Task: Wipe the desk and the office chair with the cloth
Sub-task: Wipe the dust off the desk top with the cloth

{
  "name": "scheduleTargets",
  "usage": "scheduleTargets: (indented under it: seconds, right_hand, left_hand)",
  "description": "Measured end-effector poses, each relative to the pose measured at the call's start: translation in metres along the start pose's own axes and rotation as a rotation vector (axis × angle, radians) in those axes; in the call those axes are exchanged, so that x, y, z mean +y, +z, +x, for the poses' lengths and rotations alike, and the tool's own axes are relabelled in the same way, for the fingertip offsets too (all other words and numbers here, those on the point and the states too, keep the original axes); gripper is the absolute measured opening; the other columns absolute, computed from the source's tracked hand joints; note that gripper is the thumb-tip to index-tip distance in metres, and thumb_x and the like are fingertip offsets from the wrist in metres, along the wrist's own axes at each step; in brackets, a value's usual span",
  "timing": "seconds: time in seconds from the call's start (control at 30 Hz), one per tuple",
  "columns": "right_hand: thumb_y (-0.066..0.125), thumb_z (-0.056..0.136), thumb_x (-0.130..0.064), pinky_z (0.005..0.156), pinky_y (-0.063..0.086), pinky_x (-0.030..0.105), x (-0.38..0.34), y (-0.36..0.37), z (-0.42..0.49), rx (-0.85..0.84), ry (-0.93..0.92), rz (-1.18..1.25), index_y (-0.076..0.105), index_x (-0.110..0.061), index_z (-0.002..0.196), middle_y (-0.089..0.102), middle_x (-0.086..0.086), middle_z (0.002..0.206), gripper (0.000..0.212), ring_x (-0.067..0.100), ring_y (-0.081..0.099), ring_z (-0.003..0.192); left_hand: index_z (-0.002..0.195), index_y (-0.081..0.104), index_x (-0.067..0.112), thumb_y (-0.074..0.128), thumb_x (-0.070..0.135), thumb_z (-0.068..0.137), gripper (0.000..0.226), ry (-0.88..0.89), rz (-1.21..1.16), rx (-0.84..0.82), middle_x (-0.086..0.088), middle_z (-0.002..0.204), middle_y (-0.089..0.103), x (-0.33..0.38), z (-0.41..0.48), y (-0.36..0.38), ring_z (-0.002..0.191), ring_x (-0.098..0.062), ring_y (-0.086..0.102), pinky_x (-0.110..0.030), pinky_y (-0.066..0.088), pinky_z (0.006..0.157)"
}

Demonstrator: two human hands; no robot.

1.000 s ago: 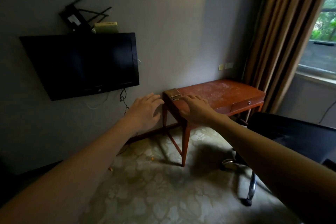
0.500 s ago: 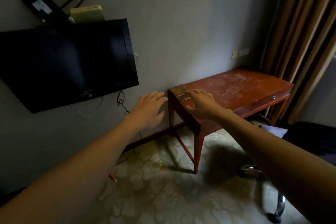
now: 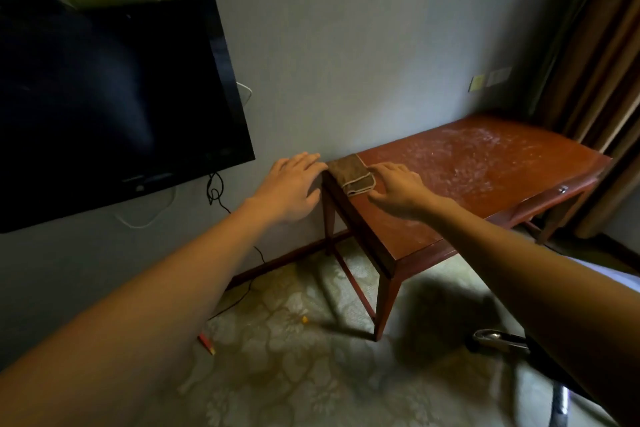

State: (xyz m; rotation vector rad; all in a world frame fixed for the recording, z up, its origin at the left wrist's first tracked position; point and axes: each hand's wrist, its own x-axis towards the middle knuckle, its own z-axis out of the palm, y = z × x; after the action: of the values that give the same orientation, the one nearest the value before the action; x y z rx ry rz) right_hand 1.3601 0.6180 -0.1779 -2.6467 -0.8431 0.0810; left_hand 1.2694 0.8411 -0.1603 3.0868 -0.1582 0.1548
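A reddish wooden desk (image 3: 485, 177) stands against the grey wall, its top dusty and scratched. A folded brown cloth (image 3: 351, 173) lies on the desk's far left corner. My right hand (image 3: 394, 189) hovers over the desk just right of the cloth, fingers spread and relaxed, fingertips close to the cloth's edge. My left hand (image 3: 292, 185) is stretched out flat just left of the desk corner, fingers straight, holding nothing. Of the office chair only a chrome base leg (image 3: 498, 345) shows at the lower right.
A black wall-mounted TV (image 3: 114, 107) hangs at the left, with cables (image 3: 216, 189) dangling below it. Brown curtains (image 3: 602, 73) hang at the right behind the desk. The floor is patterned carpet (image 3: 294, 357) with a red pencil-like item (image 3: 206, 343) lying on it.
I have come closer to the desk, which fills more of the view. My right hand has moved off the cloth to its right side, so the cloth is uncovered. Both hands stay open.
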Motion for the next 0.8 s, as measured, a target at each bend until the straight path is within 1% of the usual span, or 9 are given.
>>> scheduleTargets:
  seconds: [0.13,0.33,0.43,0.5,0.6,0.7,0.8]
  right_hand:
    - [0.052,0.097,-0.038,0.116,0.026,0.052,0.018,0.025,0.051,-0.018,0.030,0.000,0.039,-0.019,0.150,0.040,0.006,0.155,0.058,0.027,0.033,0.143]
    - [0.053,0.096,-0.038,0.117,0.024,0.051,0.035,0.066,0.152,-0.071,0.105,-0.002,0.038,-0.019,0.150,0.039,0.006,0.155,0.059,0.026,0.031,0.144]
    - [0.053,0.094,-0.036,0.116,0.028,0.051,0.038,0.078,0.210,-0.085,0.171,0.019,0.041,-0.020,0.149,0.043,0.005,0.153,0.058,0.026,0.035,0.141]
    - [0.054,0.092,-0.034,0.113,0.032,0.050,0.039,0.084,0.237,-0.088,0.224,0.036,0.043,-0.021,0.147,0.046,0.005,0.150,0.057,0.026,0.038,0.139]
    - [0.054,0.091,-0.034,0.110,0.033,0.046,0.043,0.088,0.279,-0.075,0.269,0.030,0.045,-0.021,0.144,0.047,0.003,0.148,0.056,0.024,0.039,0.138]
    - [0.054,0.092,-0.038,0.110,0.035,0.048,0.055,0.089,0.313,-0.047,0.320,0.057,0.046,-0.019,0.143,0.049,0.003,0.146,0.055,0.025,0.042,0.136]
    - [0.052,0.090,-0.042,0.106,0.040,0.051,0.074,0.094,0.338,-0.051,0.378,0.096,0.049,-0.020,0.138,0.053,0.002,0.141,0.053,0.024,0.047,0.131]
  left_hand:
    - [0.157,0.027,0.025,0.046,0.034,0.104,0.057,0.087,0.014,-0.015,0.000,0.167,0.015,-0.040,0.053,0.022,0.155,-0.021,0.009,-0.041,0.011,0.124]
    - [0.157,0.029,0.022,0.045,0.033,0.104,0.057,0.138,-0.043,-0.083,-0.001,0.167,0.016,-0.110,0.146,0.081,0.155,-0.022,0.010,-0.041,0.012,0.124]
    - [0.157,0.028,0.020,0.042,0.035,0.105,0.056,0.151,-0.063,-0.142,-0.002,0.168,0.016,-0.147,0.202,0.108,0.155,-0.022,0.010,-0.041,0.012,0.123]
    - [0.157,0.027,0.020,0.042,0.035,0.104,0.057,0.175,-0.071,-0.185,-0.002,0.168,0.015,-0.157,0.232,0.118,0.155,-0.022,0.010,-0.040,0.013,0.123]
    - [0.157,0.027,0.020,0.044,0.033,0.103,0.058,0.237,-0.073,-0.172,-0.001,0.168,0.016,-0.175,0.286,0.124,0.154,-0.021,0.011,-0.038,0.013,0.122]
    - [0.157,0.027,0.020,0.044,0.031,0.103,0.057,0.243,-0.103,-0.145,-0.001,0.167,0.016,-0.192,0.330,0.133,0.154,-0.021,0.012,-0.039,0.013,0.121]
    - [0.157,0.026,0.019,0.042,0.030,0.104,0.056,0.216,-0.147,-0.201,-0.001,0.168,0.015,-0.202,0.361,0.152,0.154,-0.021,0.011,-0.040,0.012,0.122]
